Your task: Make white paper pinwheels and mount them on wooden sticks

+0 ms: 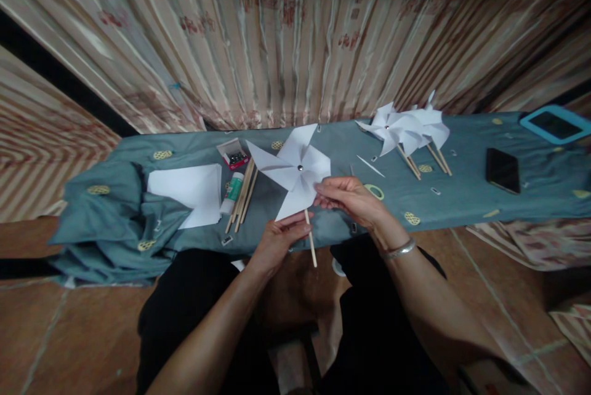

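Observation:
A white paper pinwheel with a shiny pin at its centre and a wooden stick below is held up over the table's front edge. My left hand grips the stick just under the paper, thumb and fingers closed round it. At the pinwheel's lower right blade, my right hand pinches the paper between thumb and fingers. To the left of the pinwheel lie several loose wooden sticks, a glue stick and a small open box of pins.
A stack of white paper lies at the left on the green cloth. Finished-looking pinwheels rest at the back right. Scissors sit behind my right hand. A black phone and a blue-framed tablet are farther right.

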A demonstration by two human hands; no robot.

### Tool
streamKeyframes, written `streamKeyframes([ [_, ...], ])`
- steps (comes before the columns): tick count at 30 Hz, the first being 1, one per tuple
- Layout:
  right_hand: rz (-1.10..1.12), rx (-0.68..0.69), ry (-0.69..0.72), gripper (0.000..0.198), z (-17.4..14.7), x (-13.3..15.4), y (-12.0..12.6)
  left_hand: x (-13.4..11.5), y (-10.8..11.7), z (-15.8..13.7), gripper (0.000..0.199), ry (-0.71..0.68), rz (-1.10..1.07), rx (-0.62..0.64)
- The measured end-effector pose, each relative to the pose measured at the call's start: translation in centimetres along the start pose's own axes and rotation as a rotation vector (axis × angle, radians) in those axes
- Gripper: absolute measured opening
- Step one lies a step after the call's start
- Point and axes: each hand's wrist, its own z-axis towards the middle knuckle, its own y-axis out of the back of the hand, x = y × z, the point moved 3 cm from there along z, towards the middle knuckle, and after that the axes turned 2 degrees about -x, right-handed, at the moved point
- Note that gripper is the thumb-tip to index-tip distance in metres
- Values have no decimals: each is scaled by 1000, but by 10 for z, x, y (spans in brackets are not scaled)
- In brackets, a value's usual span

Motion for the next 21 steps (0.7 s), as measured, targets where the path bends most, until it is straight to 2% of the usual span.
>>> streamKeyframes([
  [12,-72,3,26,39,0,-3,-7,1,2,1,35,-28,21,45],
  [21,-199,20,95,41,-8,-8,-11,-5,4,3,41,-37,-52,-17],
])
